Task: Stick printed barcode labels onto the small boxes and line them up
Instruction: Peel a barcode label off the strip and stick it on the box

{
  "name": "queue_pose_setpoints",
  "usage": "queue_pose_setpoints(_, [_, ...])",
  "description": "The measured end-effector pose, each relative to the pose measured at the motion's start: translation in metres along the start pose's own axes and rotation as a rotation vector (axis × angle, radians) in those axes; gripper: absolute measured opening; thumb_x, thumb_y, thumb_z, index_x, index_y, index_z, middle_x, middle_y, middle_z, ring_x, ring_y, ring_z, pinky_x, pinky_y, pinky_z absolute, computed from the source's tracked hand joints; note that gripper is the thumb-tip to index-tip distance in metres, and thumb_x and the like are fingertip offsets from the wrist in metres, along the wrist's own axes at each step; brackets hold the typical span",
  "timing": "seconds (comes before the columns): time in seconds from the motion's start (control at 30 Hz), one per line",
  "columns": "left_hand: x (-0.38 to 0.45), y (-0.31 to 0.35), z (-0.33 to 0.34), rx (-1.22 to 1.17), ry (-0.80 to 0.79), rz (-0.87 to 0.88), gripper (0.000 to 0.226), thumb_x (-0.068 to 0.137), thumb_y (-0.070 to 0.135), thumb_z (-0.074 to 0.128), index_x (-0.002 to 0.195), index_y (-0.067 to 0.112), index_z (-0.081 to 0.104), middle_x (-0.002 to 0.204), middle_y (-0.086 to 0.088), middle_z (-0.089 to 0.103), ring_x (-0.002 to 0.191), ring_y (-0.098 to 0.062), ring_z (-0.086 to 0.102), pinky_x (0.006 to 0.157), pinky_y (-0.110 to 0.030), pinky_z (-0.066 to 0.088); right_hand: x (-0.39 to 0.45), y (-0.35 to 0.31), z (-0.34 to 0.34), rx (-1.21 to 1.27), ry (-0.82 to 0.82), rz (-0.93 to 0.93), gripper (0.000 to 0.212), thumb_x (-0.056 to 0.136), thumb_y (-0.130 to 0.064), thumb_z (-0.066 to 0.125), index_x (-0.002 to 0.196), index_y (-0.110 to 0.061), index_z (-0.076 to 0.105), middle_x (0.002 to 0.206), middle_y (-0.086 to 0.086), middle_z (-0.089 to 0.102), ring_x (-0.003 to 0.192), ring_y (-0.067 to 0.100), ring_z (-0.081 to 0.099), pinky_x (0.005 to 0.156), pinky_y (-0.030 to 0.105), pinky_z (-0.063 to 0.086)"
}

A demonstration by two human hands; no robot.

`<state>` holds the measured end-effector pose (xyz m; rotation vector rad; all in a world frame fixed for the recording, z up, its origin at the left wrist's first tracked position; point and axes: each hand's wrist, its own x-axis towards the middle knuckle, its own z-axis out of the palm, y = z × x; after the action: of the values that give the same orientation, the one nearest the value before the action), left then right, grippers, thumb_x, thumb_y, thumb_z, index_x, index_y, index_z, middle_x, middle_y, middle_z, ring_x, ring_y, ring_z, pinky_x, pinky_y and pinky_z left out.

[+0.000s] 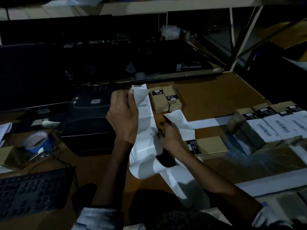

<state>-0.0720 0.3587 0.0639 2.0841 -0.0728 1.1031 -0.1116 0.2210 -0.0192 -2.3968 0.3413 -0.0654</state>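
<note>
Left hand grip pinching label strip, right hand grip clasping backing paper, boxes behind

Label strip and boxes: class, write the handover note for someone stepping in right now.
Left hand: grip shut on the label strip, holding its upper end up.
Right hand: pinching lower on the same strip, apparently peeling a label from the backing.
Done: a row of boxes with white barcode labels stands at right.
Left: two tan boxes behind the strip and one flat box near the right hand show no white label.
Next, probably: free the label, stick it on, line up the box.
</note>
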Motion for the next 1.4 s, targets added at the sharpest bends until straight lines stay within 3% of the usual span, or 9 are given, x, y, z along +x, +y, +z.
queue_pose_setpoints(0.13, [-0.016,0.0,0.002,-0.003,-0.029,0.042,0.02,0.102,0.022,0.057,0.092,0.007,0.066,0.096,-0.006,0.066,0.076,-0.014,0.056,0.062,-0.016,0.027,-0.015,-0.002,-0.014,0.144,0.126,-0.086,0.021,0.099,-0.026,0.06,0.11,-0.011,0.07,0.109,0.005,0.063,0.107,0.026,0.059,0.09,0.036,0.05])
queue_pose_setpoints(0.3, [-0.041,0.008,0.008,-0.087,-0.073,0.186,0.016,0.099,0.018,0.062,0.091,0.006,0.069,0.094,-0.005,0.068,0.078,-0.016,0.061,0.057,-0.019,0.037,-0.042,-0.021,-0.051,0.827,-0.038,0.079,0.037,0.102,-0.047,0.049,0.105,-0.021,0.075,0.082,-0.015,0.074,0.078,0.006,0.064,0.066,0.025,0.05])
queue_pose_setpoints(0.4, [-0.059,0.019,0.012,-0.118,-0.108,0.325,0.01,0.096,0.011,0.066,0.089,0.006,0.07,0.093,-0.006,0.068,0.076,-0.014,0.061,0.054,-0.026,0.046,-0.046,-0.021,-0.074,1.029,-0.129,0.082,0.064,0.093,-0.064,0.038,0.118,-0.016,0.073,0.108,0.002,0.076,0.089,0.016,0.067,0.074,0.032,0.049])
queue_pose_setpoints(0.57, [-0.088,0.041,0.017,-0.117,-0.186,0.465,0.022,0.102,0.018,0.056,0.094,0.005,0.072,0.096,-0.009,0.07,0.079,-0.021,0.068,0.055,-0.03,0.053,-0.046,-0.002,-0.094,1.131,-0.121,0.121,0.07,0.087,-0.069,0.045,0.116,-0.011,0.072,0.112,0.013,0.073,0.103,0.029,0.066,0.101,0.057,0.049])
queue_pose_setpoints(0.73, [-0.114,0.059,0.03,-0.097,-0.265,0.507,0.019,0.099,0.017,0.059,0.103,0.006,0.073,0.106,-0.011,0.071,0.095,-0.025,0.068,0.068,-0.036,0.06,-0.055,0.023,-0.111,1.147,-0.101,0.174,0.037,0.093,-0.051,0.062,0.105,-0.02,0.079,0.11,0.011,0.075,0.105,0.031,0.069,0.095,0.053,0.054])
queue_pose_setpoints(0.9, [-0.139,0.086,0.044,-0.126,-0.383,0.482,0.019,0.092,0.023,0.065,0.106,0.013,0.075,0.114,-0.007,0.07,0.102,-0.024,0.064,0.076,-0.033,0.059,-0.067,0.062,-0.136,1.176,-0.021,0.23,0.025,0.095,-0.023,0.068,0.111,-0.004,0.073,0.099,0.012,0.076,0.082,0.02,0.066,0.066,0.031,0.052])
queue_pose_setpoints(1.2, [-0.146,0.138,0.042,-0.326,-0.38,-0.225,0.047,0.095,0.047,0.062,0.135,0.023,0.054,0.128,0.009,0.056,0.114,-0.007,0.053,0.088,-0.016,0.045,-0.101,0.146,-0.162,1.196,-0.093,0.286,0.015,0.095,-0.012,0.067,0.109,-0.005,0.069,0.11,0.019,0.074,0.084,0.022,0.062,0.057,0.023,0.05])
queue_pose_setpoints(1.27, [-0.137,0.132,0.05,-0.36,-0.479,-0.37,0.061,0.09,0.055,0.065,0.141,0.024,0.049,0.139,0.005,0.055,0.121,-0.011,0.054,0.097,-0.027,0.049,-0.107,0.156,-0.161,1.213,-0.112,0.271,0.011,0.094,-0.012,0.068,0.105,-0.008,0.069,0.106,0.015,0.075,0.081,0.02,0.064,0.058,0.024,0.051])
queue_pose_setpoints(1.4, [-0.12,0.13,0.061,-0.416,-0.813,-0.403,0.038,0.083,0.056,0.071,0.109,0.028,0.074,0.114,0.008,0.071,0.101,-0.018,0.068,0.081,-0.043,0.058,-0.111,0.168,-0.164,1.238,-0.124,0.214,0.013,0.094,-0.013,0.069,0.106,-0.01,0.068,0.103,0.011,0.076,0.079,0.015,0.067,0.061,0.024,0.052])
